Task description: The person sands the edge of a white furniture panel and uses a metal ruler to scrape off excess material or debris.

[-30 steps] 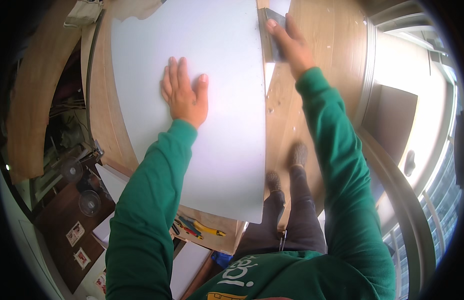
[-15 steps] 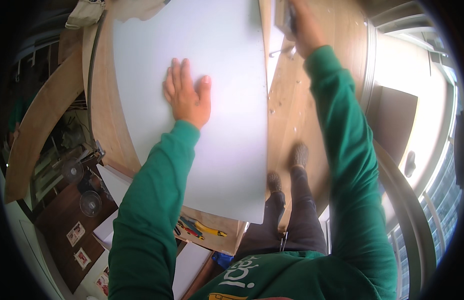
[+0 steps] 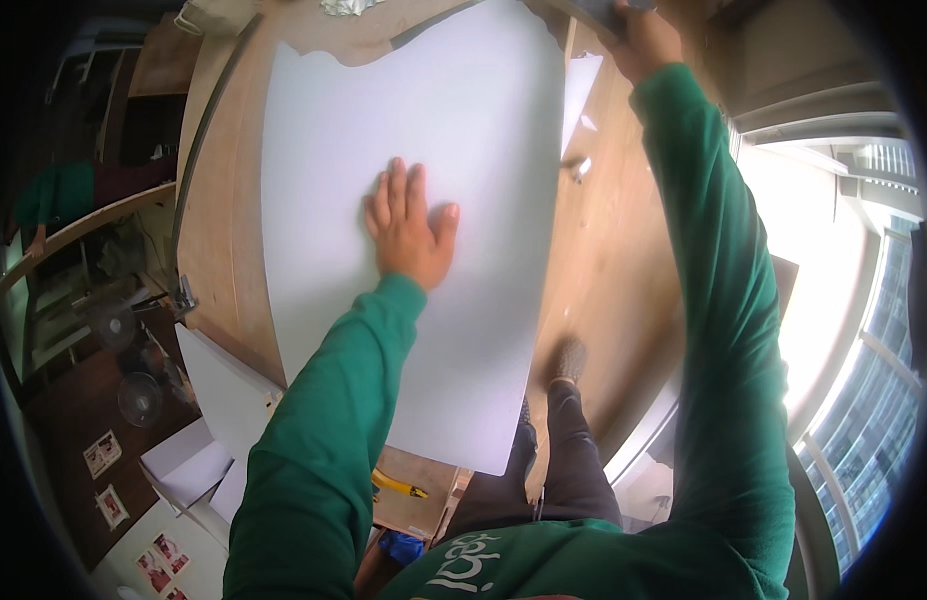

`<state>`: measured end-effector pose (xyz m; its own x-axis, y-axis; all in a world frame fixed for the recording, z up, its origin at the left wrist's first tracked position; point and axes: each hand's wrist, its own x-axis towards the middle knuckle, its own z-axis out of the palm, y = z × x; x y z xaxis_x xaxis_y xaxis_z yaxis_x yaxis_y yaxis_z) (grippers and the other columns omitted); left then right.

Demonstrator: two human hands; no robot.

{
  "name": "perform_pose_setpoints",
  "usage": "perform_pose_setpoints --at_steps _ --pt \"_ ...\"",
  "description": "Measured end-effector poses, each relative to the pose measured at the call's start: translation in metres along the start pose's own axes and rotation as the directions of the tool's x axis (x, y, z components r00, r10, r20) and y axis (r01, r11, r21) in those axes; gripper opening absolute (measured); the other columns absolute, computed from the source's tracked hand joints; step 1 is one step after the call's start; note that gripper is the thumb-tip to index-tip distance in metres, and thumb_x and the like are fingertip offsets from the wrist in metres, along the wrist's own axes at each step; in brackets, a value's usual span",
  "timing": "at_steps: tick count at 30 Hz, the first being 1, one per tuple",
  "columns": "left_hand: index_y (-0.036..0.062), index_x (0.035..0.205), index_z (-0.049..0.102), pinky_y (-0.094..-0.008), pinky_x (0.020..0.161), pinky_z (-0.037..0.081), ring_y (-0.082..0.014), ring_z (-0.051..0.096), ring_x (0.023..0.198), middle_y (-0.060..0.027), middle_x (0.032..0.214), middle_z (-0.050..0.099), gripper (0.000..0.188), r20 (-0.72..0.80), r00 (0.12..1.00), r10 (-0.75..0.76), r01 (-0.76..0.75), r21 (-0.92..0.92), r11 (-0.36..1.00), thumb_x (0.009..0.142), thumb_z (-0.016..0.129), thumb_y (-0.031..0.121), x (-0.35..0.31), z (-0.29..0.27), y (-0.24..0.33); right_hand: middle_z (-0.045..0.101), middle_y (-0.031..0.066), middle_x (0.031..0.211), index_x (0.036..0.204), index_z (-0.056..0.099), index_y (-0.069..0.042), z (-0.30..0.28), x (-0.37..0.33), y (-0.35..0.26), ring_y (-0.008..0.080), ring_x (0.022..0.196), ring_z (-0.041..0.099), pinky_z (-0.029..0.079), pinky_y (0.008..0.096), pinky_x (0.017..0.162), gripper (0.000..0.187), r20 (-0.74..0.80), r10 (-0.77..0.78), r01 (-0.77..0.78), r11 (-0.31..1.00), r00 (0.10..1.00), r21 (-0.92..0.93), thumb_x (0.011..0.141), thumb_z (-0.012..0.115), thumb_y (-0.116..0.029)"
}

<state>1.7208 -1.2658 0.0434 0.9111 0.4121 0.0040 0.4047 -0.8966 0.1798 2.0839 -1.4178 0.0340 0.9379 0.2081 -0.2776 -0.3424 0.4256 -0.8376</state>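
Note:
My left hand point(image 3: 412, 235) lies flat with fingers apart on a large white sheet point(image 3: 414, 370), which rests on a wooden worktable point(image 3: 224, 220). The far edge of this sheet is cut in a wavy curve. At the top of the view, beyond the sheet's far right corner, my right hand point(image 3: 646, 42) is closed around a dark, block-shaped tool point(image 3: 596, 14). The frame cuts part of that tool off, so its kind cannot be made out.
A clamp point(image 3: 186, 293) sits at the table's left edge. Below the sheet lies a yellow-handled tool point(image 3: 399, 486). Pale scraps point(image 3: 581, 168) litter the wooden floor on the right. Crumpled material point(image 3: 346, 6) is at the far edge. A green-clad figure point(image 3: 64, 195) shows at far left.
The view has shifted, showing more of the sheet's wavy far edge. My right hand, still gripping the tool, is higher and farther right in the picture. The left hand stays flat on the sheet.

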Motion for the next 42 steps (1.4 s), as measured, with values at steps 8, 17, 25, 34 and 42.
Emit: perform_pose_setpoints --at_steps 8,17,25,34,42 --pt "0.0064 0.154 0.037 -0.0548 0.124 0.008 -0.0347 0.02 0.153 -0.0154 0.166 0.026 0.066 -0.026 0.999 0.047 -0.049 -0.063 0.997 0.101 0.054 0.04 0.013 0.016 0.023 0.069 0.0121 0.088 0.109 0.065 -0.002 -0.014 0.118 0.01 0.0271 0.08 0.068 0.055 0.0415 0.064 0.022 -0.004 -0.032 0.029 0.955 0.999 -0.296 0.09 0.055 -0.003" --pt "0.0108 0.154 0.041 -0.0534 0.121 0.018 -0.0361 0.028 0.149 -0.0112 0.163 0.034 0.061 -0.11 0.991 0.073 -0.069 0.041 0.997 0.102 0.054 0.039 0.004 0.026 0.005 0.051 0.0364 0.137 0.14 0.041 0.011 0.04 -0.07 0.114 0.047 0.127 0.054 0.043 0.0435 0.108 0.061 -0.016 -0.473 0.205 0.411 0.881 -0.888 0.086 0.058 -0.011" --pt "0.0133 0.153 0.042 -0.0522 0.121 0.017 -0.0324 0.028 0.15 -0.0095 0.163 0.034 0.06 -0.133 0.988 0.075 -0.072 0.03 0.997 0.101 0.054 0.042 0.002 0.024 -0.002 0.061 0.0319 0.125 0.139 0.044 0.009 0.014 -0.142 0.064 0.0469 0.116 0.059 0.049 0.0462 0.099 0.056 0.016 -0.09 0.078 0.747 0.996 -0.661 0.084 0.05 0.004" --pt "0.0146 0.154 0.041 -0.0522 0.121 0.018 -0.0318 0.027 0.15 -0.0086 0.163 0.034 0.06 -0.123 0.991 0.062 -0.059 0.023 0.998 0.103 0.052 0.043 0.001 0.027 -0.003 0.06 0.0305 0.127 0.136 0.048 0.009 -0.007 -0.202 0.072 0.046 0.11 0.062 0.051 0.0463 0.094 0.051 0.027 -0.161 0.138 0.728 0.987 -0.672 0.085 0.05 0.006" --pt "0.0144 0.153 0.042 -0.0522 0.121 0.019 -0.0317 0.028 0.15 -0.0088 0.163 0.034 0.061 -0.131 0.988 0.082 -0.077 0.042 0.996 0.103 0.048 0.049 0.002 0.034 -0.005 0.061 0.0292 0.126 0.133 0.052 0.006 -0.026 -0.259 0.076 0.0465 0.104 0.063 0.052 0.0483 0.09 0.049 -0.02 -0.192 0.135 0.755 0.981 -0.641 0.084 0.053 0.006"
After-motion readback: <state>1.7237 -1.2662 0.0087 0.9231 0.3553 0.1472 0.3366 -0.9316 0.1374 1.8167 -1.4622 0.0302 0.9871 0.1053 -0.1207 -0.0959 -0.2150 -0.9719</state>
